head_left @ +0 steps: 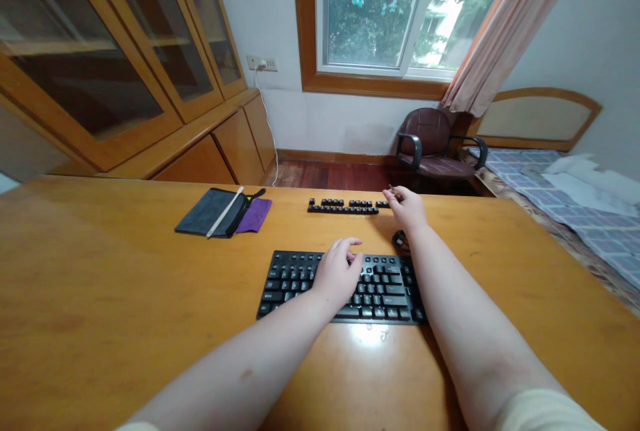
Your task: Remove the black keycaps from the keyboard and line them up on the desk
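A black keyboard (385,313) lies on the wooden desk, with bare key sockets along its upper rows. My left hand (339,275) rests over the keyboard's middle, fingers apart and thumb out, with no object visible in it. Behind the keyboard, loose black keycaps (344,209) are lined up in two rows. My right hand (407,207) is at the right end of these rows, its fingers pinched together. A small dark tip shows at the fingertips, too small to name. A coiled black cable (399,241) lies by my right wrist, partly covered by it.
On the wooden desk (125,324), a dark grey zip pouch (203,212) lies at the left with a pale flat stick (225,213) across it and a purple cloth (254,215) beside it. Past the desk's far edge stand a maroon armchair (433,134) and a bed (575,197).
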`<action>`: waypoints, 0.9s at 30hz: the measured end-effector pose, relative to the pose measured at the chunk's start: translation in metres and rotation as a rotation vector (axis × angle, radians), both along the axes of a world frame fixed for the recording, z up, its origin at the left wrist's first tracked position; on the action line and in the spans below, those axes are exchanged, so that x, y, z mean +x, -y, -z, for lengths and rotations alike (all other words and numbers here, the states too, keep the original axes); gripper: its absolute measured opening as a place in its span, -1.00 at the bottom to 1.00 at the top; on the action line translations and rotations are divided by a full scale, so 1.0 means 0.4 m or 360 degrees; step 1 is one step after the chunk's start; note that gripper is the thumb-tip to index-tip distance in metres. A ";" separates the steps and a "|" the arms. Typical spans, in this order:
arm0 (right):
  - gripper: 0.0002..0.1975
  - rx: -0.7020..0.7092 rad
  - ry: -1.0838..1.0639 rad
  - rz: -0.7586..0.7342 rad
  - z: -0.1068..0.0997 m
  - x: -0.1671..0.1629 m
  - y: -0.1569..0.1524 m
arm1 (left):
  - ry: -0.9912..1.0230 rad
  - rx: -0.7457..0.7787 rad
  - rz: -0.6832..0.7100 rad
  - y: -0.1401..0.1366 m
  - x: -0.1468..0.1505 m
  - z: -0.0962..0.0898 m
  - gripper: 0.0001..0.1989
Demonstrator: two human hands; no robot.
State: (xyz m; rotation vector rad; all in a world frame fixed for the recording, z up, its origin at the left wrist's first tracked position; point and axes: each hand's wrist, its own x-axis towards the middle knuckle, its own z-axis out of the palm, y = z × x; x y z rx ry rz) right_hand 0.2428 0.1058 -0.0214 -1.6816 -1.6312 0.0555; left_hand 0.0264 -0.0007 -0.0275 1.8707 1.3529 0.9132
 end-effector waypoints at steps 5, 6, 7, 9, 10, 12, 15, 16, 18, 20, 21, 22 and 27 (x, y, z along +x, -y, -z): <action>-0.63 0.0706 -0.0041 -0.0229 -0.148 0.000 0.125 | -0.0040 -0.0008 0.0067 -0.001 -0.002 -0.006 -0.78; -0.60 0.0799 -0.0112 -0.0219 -0.166 -0.004 0.154 | -0.0056 0.0004 0.0085 -0.001 -0.003 -0.006 -0.78; -0.55 0.0879 -0.0198 -0.0202 -0.174 -0.010 0.183 | -0.0075 0.0019 0.0101 -0.001 -0.003 -0.006 -0.79; -0.44 0.0825 -0.0337 -0.0292 -0.155 -0.026 0.233 | -0.0127 0.0048 0.0126 0.000 -0.002 -0.005 -0.79; -0.41 0.0701 -0.0374 -0.0413 -0.132 -0.035 0.253 | -0.0159 0.0061 0.0138 0.000 0.000 -0.004 -0.78; -0.42 0.0402 -0.0351 -0.0648 -0.074 -0.050 0.278 | -0.0239 0.0095 0.0166 0.003 0.002 -0.004 -0.77; -0.52 0.0147 -0.0212 -0.0826 -0.005 -0.060 0.276 | -0.0382 0.0157 0.0221 0.008 0.007 -0.004 -0.74; -0.55 0.0094 -0.0163 -0.0815 0.006 -0.061 0.268 | -0.0430 0.0175 0.0243 0.009 0.007 -0.004 -0.73; -0.61 0.0023 -0.0080 -0.0755 0.014 -0.058 0.249 | -0.0506 0.0204 0.0286 0.012 0.008 -0.003 -0.70; -0.64 -0.0033 -0.0031 -0.0699 0.015 -0.053 0.234 | -0.0552 0.0226 0.0326 0.014 0.007 -0.003 -0.67; -0.63 -0.0051 -0.0019 -0.0688 0.015 -0.050 0.229 | -0.0566 0.0236 0.0339 0.015 0.007 -0.003 -0.67; -0.61 -0.0060 -0.0012 -0.0681 0.016 -0.048 0.227 | -0.0575 0.0243 0.0350 0.015 0.006 -0.003 -0.66; -0.56 -0.0058 0.0022 -0.0762 0.026 -0.053 0.226 | -0.0633 0.0256 0.0375 0.015 0.005 -0.005 -0.65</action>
